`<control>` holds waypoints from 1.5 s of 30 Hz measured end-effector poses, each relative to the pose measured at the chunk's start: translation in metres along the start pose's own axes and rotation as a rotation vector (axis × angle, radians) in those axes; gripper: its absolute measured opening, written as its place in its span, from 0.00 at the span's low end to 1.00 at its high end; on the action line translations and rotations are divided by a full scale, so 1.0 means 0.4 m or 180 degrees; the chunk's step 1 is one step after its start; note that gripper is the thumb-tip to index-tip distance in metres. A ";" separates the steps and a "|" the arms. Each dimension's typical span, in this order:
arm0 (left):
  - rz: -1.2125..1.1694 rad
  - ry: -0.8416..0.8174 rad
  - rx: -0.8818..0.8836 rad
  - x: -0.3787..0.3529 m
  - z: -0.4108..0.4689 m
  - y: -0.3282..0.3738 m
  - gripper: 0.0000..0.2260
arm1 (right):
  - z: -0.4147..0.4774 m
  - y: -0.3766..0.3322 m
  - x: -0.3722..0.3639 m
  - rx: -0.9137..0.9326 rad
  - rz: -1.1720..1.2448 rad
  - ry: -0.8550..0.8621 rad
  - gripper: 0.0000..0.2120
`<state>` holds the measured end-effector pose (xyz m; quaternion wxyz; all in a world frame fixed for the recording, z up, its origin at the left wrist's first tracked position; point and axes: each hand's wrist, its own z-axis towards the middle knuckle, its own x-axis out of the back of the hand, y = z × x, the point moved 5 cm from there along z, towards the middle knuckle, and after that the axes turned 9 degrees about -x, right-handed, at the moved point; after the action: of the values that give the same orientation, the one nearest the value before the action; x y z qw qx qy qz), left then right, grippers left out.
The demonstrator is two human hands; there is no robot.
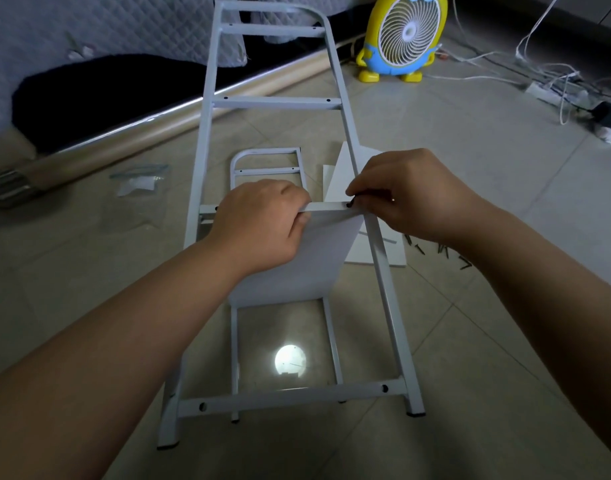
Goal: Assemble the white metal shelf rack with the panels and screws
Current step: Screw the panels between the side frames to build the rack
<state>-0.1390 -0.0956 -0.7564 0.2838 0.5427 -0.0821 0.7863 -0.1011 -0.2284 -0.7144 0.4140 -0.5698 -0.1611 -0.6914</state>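
The job is at an early stage, by my reading. One side frame [390, 306] is propped up at a slant in the middle of the view, and the first panel [297, 258] is being fixed to its third rung from the top. The left hand [262, 223] grips the panel's upper edge, fingers curled over it, and holds it against the rung. The right hand [411, 199], at 2 o'clock from the panel, pinches a dark screw [349, 204] at the panel's right corner; whether a small tool is in those fingers too, I cannot tell. The holes in the other rungs look empty, so nearly all the fixing seems left to do: the remaining panels, then the second frame.

Counted:
- Side frames: two. The second frame [266, 161] lies flat on the floor [505, 202] under the first, towards 12 o'clock of the hands.
- Rungs with holes on the held frame: four.
- Panels: one in hand, and at least two spare panels [387, 252] on the floor at 3 o'clock.
- Loose screws [435, 249]: a scatter at 3 o'clock, beside the spare panels, too small to count.
- Plastic bags [138, 181]: one or two, at 10 o'clock.
- One yellow fan [406, 32] at 1 o'clock.
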 end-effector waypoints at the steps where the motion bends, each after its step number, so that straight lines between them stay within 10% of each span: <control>1: 0.0009 0.0001 0.0000 0.000 0.000 0.000 0.16 | 0.005 -0.004 -0.003 0.0080 -0.0056 -0.0027 0.08; 27: 0.0030 -0.0007 0.0058 0.002 0.000 0.002 0.13 | 0.007 -0.018 -0.012 0.0722 -0.0636 -0.0445 0.10; 45: 0.0249 0.0117 0.0092 0.006 -0.011 0.023 0.08 | 0.041 -0.008 -0.026 -0.0472 -0.1394 -0.1505 0.13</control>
<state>-0.1479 -0.1005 -0.7543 0.2463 0.5285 -0.0867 0.8078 -0.0927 -0.2110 -0.7181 0.1640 -0.6949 -0.3207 -0.6224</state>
